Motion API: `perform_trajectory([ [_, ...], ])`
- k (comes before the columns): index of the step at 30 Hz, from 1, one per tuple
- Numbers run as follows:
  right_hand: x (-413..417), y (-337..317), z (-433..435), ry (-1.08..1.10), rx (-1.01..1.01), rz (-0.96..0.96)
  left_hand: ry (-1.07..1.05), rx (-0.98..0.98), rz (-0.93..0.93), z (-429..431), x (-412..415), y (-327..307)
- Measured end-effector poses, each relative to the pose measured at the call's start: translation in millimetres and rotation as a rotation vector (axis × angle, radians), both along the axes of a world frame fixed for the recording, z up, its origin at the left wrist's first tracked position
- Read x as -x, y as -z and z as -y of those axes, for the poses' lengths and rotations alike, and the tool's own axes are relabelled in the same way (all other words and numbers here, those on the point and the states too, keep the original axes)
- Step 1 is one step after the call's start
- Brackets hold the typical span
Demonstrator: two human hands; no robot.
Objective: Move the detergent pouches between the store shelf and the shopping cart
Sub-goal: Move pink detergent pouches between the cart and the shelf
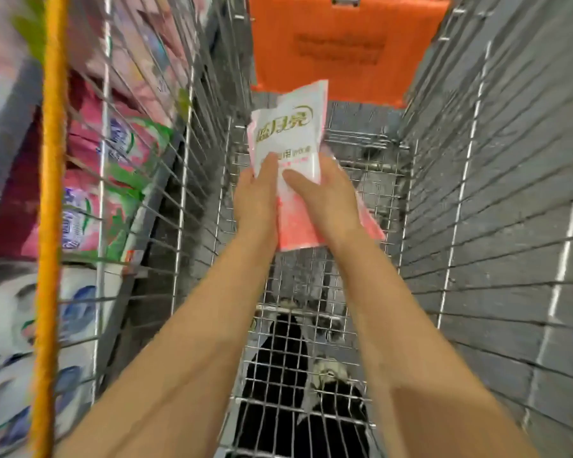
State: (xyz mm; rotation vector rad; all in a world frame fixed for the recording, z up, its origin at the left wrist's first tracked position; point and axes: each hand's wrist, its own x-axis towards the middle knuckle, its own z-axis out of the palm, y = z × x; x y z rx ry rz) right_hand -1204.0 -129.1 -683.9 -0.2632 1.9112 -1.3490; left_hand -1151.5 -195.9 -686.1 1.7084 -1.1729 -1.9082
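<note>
A white and pink detergent pouch [290, 137] is held above the wire floor of the shopping cart [311, 292], its top end tilted away from me. My left hand [257, 196] grips its left edge, thumb on the front. My right hand [325, 196] holds its right side, thumb laid across the front and fingers hidden behind. The pouch's lower pink end pokes out between my wrists. More pink and green pouches [110, 193] lie on the store shelf seen through the cart's left wall.
The cart's orange child-seat flap [338, 44] closes the far end. An orange rim bar [50, 193] runs along the left side. White and blue packs [20, 325] fill the lower shelf. Grey floor tiles [510, 160] show through the right wall.
</note>
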Motion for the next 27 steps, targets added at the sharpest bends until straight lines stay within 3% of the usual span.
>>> perform_trajectory([
  [15, -91, -283, -93, -0.122, 0.513, -0.318, -0.141, 0.695, -0.283, -104, -98, -296],
  [20, -154, -375, -106, -0.207, 0.710, -0.367, -0.266, 0.846, -0.398, -134, -172, -393],
  [27, -301, -479, -114, -0.422, 0.982, -0.366, -0.412, 1.147, -0.339, -164, -332, -499],
])
